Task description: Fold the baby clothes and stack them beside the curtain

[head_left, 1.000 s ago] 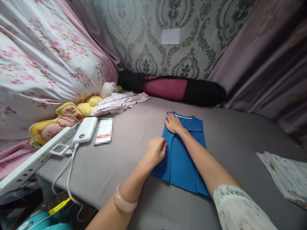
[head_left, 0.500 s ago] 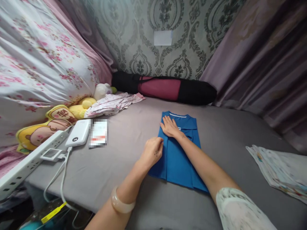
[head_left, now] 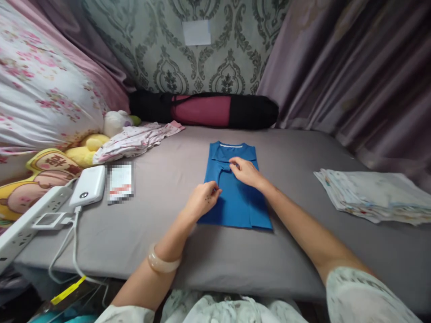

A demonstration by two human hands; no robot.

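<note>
A blue shirt lies folded into a rectangle on the grey bed sheet, its neckline with a pale strip pointing away from me. My left hand is closed in a pinch on the cloth at the shirt's left part, with a bangle on that wrist. Reaching in from the right, my right hand pinches the folded cloth just below the neckline. A raised fold of blue fabric runs between both hands. The fingertips partly cover what they grip.
A stack of folded pale cloths sits to the right. On the left are a white power bank, a power strip, cables, plush toys and a crumpled patterned garment. A long black and maroon bag lies along the wall.
My right hand has gone from lying flat near the shirt's upper left to pinching cloth right of there. The left hand still pinches the left part. The camera view has shifted right.
</note>
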